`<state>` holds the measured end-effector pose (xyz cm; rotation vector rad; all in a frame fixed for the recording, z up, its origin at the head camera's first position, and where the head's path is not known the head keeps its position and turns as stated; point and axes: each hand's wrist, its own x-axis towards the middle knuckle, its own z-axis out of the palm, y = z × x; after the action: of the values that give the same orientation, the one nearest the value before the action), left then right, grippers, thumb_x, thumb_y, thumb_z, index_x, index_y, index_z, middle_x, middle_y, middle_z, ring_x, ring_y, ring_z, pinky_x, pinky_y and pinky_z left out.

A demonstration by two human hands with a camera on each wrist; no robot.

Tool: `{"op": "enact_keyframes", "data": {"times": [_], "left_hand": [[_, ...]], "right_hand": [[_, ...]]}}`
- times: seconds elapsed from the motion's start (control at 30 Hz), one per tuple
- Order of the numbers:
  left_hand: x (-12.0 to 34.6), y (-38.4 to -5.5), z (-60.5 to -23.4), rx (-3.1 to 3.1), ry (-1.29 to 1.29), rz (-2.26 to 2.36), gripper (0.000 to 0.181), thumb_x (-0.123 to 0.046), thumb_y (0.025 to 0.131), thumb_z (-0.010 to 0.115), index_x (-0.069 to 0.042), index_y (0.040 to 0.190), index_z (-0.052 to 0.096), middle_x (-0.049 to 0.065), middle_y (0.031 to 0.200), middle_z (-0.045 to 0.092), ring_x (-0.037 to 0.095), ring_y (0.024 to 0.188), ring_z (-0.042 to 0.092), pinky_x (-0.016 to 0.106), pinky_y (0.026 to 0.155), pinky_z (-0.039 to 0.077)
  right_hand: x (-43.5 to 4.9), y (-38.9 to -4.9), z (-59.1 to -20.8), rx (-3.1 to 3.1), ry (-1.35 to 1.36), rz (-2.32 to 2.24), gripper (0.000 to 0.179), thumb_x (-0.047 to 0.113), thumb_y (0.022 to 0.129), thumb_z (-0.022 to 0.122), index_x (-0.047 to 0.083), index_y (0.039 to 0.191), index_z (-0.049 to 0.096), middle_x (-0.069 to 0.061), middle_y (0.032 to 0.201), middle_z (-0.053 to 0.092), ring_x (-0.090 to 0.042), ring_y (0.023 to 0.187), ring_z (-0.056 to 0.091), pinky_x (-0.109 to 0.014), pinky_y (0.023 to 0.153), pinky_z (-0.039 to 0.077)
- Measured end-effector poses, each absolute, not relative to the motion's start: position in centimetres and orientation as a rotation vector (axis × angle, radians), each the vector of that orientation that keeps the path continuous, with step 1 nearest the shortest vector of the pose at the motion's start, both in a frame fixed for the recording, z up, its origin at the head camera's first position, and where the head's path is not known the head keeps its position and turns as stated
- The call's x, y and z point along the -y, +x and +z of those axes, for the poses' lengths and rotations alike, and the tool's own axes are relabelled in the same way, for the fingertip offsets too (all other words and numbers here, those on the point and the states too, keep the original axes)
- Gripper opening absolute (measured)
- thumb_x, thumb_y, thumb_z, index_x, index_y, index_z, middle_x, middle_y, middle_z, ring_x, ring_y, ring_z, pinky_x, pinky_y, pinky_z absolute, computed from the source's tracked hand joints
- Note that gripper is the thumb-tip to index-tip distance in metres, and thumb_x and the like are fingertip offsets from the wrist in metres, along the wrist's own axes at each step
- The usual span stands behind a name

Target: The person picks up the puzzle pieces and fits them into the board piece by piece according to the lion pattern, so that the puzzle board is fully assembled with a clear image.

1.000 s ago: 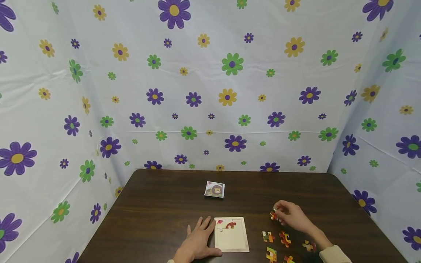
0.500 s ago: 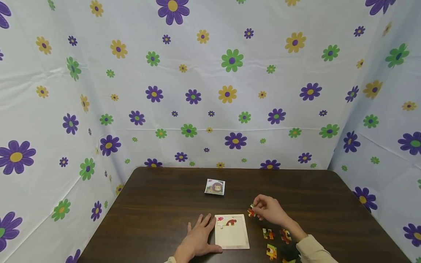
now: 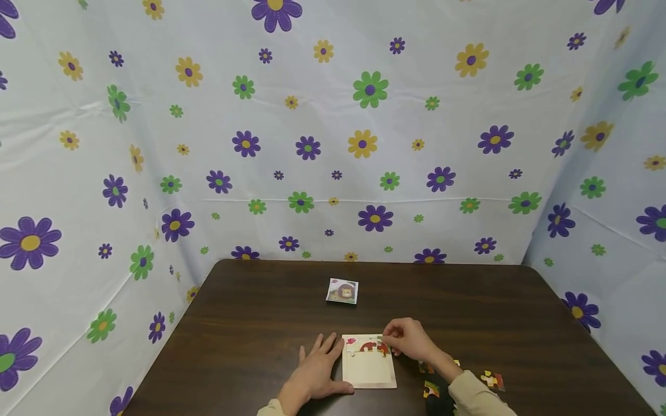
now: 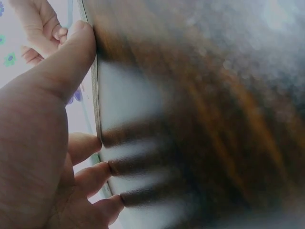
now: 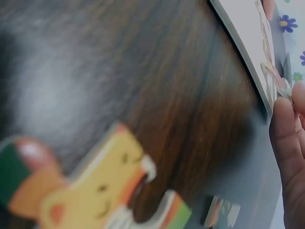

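Observation:
A pale wooden puzzle board (image 3: 370, 371) lies on the table, with a few pieces fitted along its top: one with a pink flower (image 3: 351, 341), one reddish-brown (image 3: 367, 346). My left hand (image 3: 315, 370) rests with spread fingers along the board's left side, thumb at its lower corner. In the left wrist view, the fingertips (image 4: 97, 174) touch the tabletop. My right hand (image 3: 413, 340) pinches a red and orange puzzle piece (image 3: 383, 349) over the board's upper right corner. In the right wrist view that piece (image 5: 277, 80) shows between thumb and finger, at the board's edge.
Loose puzzle pieces lie right of the board, one beside the sleeve (image 3: 431, 389), another farther right (image 3: 492, 380); the right forearm partly hides others. A small lion picture card (image 3: 342, 291) lies behind the board. Flowered cloth (image 3: 312, 144) hangs around the table.
My right hand has moved left from the loose pieces to the board's upper right corner, carrying the puzzle piece. The left hand has stayed at the board's left side.

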<state>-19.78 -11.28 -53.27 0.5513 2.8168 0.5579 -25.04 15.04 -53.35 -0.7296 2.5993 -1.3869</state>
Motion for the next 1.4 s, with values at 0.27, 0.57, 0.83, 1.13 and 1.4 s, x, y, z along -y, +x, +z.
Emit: {"op": "enact_keyframes", "data": {"times": [0.27,0.57,0.83,1.13,1.4], "left_hand": [[11.2,-19.7,-53.3,-2.825,0.570,0.539,0.098,-0.068,0.070,0.070,-0.015,0.147,0.041,0.013,0.152,0.034,0.044,0.138,0.027,0.077,0.094,0.021],[11.1,-19.8,-53.3,-2.837,0.564,0.512,0.099,-0.069,0.070,0.069,-0.015,0.147,0.041,0.013,0.152,0.034,0.044,0.138,0.028,0.076,0.095,0.021],[11.1,-19.8,-53.3,-2.827,0.560,0.498,0.099,-0.070,0.071,0.068,-0.015,0.148,0.039,0.013,0.153,0.033,0.043,0.139,0.026,0.076,0.095,0.021],[11.1,-19.6,-52.9,-2.829,0.574,0.484,0.098,-0.069,0.072,0.068,-0.014,0.148,0.039,0.014,0.152,0.033,0.043,0.138,0.027,0.076,0.095,0.022],[11.1,-19.5,-52.7,-2.836,0.580,0.499,0.098,-0.068,0.072,0.068,-0.014,0.148,0.040,0.014,0.152,0.033,0.044,0.138,0.027,0.076,0.095,0.022]], "right_hand": [[-13.8,-25.2,-54.1,-2.777,-0.618,-1.302,0.009,0.011,0.085,0.072,0.009,0.078,0.067,0.004,0.063,0.060,-0.004,0.047,0.050,-0.022,0.044,0.044],[-12.7,-24.9,-54.2,-2.955,-0.684,-1.232,0.013,0.004,0.082,0.072,0.010,0.073,0.065,0.008,0.063,0.055,-0.001,0.056,0.045,-0.021,0.051,0.041],[-12.4,-24.6,-54.1,-3.000,-0.642,-1.149,0.016,0.001,0.081,0.072,0.011,0.071,0.065,0.009,0.065,0.052,-0.003,0.060,0.044,-0.021,0.054,0.040],[-12.6,-24.1,-53.9,-2.970,-0.815,-1.117,0.015,0.009,0.079,0.078,0.003,0.091,0.070,0.000,0.082,0.058,-0.010,0.067,0.047,-0.022,0.058,0.041],[-13.0,-23.9,-53.7,-2.884,-0.979,-0.989,0.024,0.008,0.078,0.078,-0.003,0.098,0.070,-0.007,0.093,0.059,-0.011,0.071,0.051,-0.023,0.059,0.044]]}}
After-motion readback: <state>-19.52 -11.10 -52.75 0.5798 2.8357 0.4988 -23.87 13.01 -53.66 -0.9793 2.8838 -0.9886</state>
